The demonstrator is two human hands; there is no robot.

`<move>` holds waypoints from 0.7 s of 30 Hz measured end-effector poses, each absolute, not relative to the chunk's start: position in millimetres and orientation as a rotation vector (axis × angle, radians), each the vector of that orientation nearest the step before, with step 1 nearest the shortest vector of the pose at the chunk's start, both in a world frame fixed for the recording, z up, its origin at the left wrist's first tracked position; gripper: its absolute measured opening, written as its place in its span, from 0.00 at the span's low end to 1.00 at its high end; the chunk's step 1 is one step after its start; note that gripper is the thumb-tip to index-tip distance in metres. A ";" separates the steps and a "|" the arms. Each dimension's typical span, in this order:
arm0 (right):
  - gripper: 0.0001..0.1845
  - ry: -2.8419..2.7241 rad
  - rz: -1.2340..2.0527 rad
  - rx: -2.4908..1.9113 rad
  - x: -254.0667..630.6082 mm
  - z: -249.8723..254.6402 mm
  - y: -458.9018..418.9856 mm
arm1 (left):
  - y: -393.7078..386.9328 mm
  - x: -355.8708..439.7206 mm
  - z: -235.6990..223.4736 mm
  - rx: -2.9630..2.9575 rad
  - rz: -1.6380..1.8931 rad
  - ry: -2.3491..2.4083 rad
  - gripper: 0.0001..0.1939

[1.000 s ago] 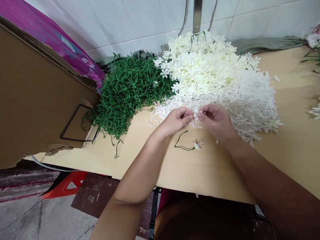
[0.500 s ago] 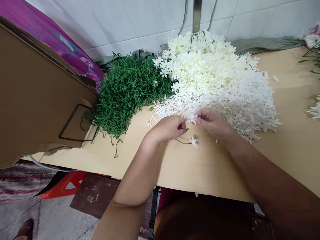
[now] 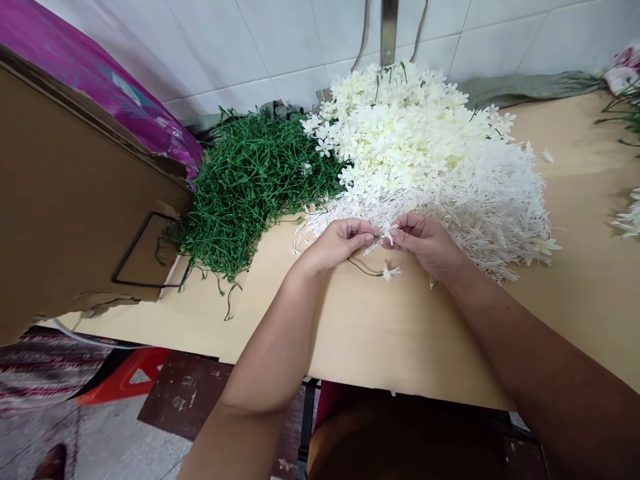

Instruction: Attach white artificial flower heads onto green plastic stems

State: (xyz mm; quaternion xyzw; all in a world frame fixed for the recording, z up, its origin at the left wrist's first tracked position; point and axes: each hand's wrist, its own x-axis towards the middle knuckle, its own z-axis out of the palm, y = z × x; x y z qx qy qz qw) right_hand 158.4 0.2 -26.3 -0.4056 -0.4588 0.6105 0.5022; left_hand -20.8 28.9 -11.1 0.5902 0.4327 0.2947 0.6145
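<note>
My left hand [image 3: 345, 243] pinches a thin green artificial stem, whose tip pokes out toward the right. Between thumb and fingers of my right hand [image 3: 425, 241] is a small white artificial flower [image 3: 389, 233], close against that stem tip; whether the two are joined I cannot tell. Another white flower [image 3: 391, 273] dangles just below on a curved green stem [image 3: 363, 268] leading back to my left hand. Behind my hands lie a heap of white thread-like stamens [image 3: 480, 213] and a mound of cream-white petals [image 3: 400, 133]. Green stems [image 3: 260, 180] are piled to the left.
A cardboard box [image 3: 75, 193] with a black wire frame [image 3: 145, 250] stands at the left, beside purple plastic [image 3: 100, 73]. A tiled wall [image 3: 280, 40] runs along the back. More flowers [image 3: 627, 213] lie at the table's right edge. A red stool [image 3: 125, 377] is below.
My left hand has turned and opened its curl into a fingertip pinch, bringing the stem tip up to the flower in my right hand. The dangling flower has shifted slightly upward.
</note>
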 end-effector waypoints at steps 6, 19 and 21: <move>0.24 -1.085 1.462 -0.987 154.8 -26.6 -0.1 | 30.6 -19.9 -13.8 1.336 0.700 0.972 0.17; 0.10 -1.377 0.902 -1.119 147.0 -32.6 -4.5 | 26.5 -11.6 -13.5 1.285 0.757 1.015 0.19; 0.08 -1.409 0.829 -1.125 146.0 -31.4 -6.0 | 26.1 -8.2 -16.0 1.259 0.796 1.017 0.19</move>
